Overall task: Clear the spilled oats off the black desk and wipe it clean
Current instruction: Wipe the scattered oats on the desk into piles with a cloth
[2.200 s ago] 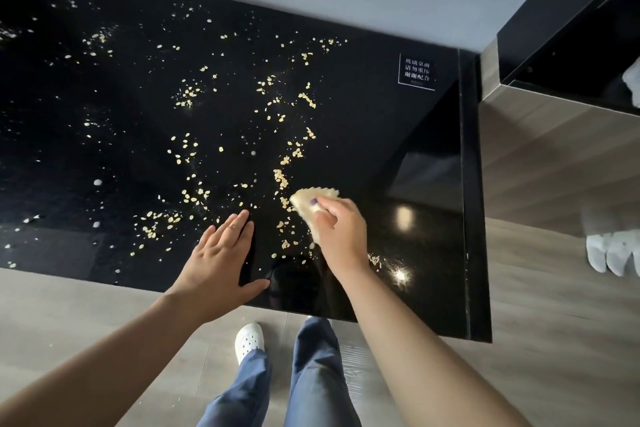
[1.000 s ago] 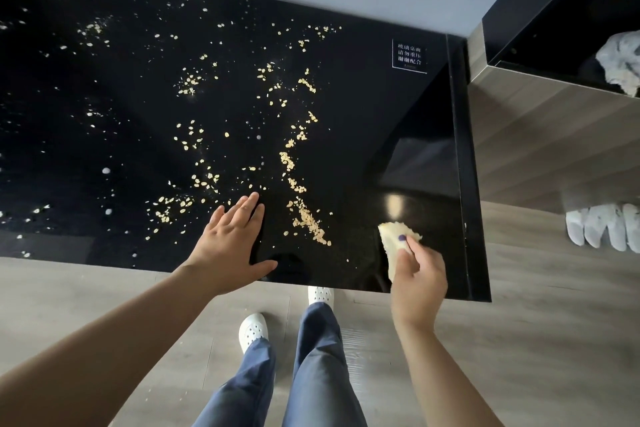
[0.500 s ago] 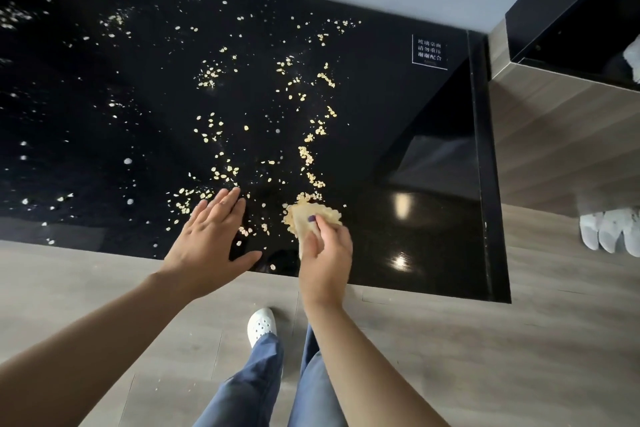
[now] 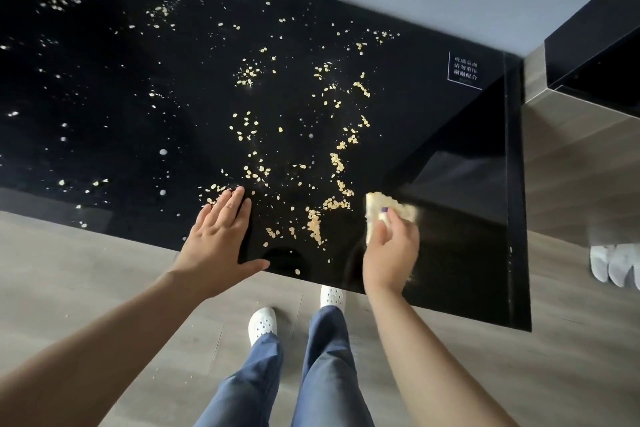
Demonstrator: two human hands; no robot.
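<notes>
Pale oat flakes [image 4: 313, 224] lie scattered over the glossy black desk [image 4: 138, 87], thickest in a ragged line running from the middle down to the front edge. My left hand [image 4: 221, 239] rests flat on the desk at its front edge, fingers together and thumb out, holding nothing. My right hand [image 4: 389, 246] is closed on a small yellow cloth [image 4: 379, 210], pressed to the desk just right of the oat line. The cloth looks blurred by motion.
A white-lettered label [image 4: 465, 70] sits near the desk's far right corner. A wood-and-black cabinet [image 4: 571, 135] stands close on the right. Grey wall runs behind. My legs and white shoes [image 4: 262, 324] stand on wood flooring below the desk edge, with stray flakes there.
My right hand has swung the cloth rightward, away from the oat line near my left hand. A small heap of flakes is left by the front edge. The left hand stayed put.
</notes>
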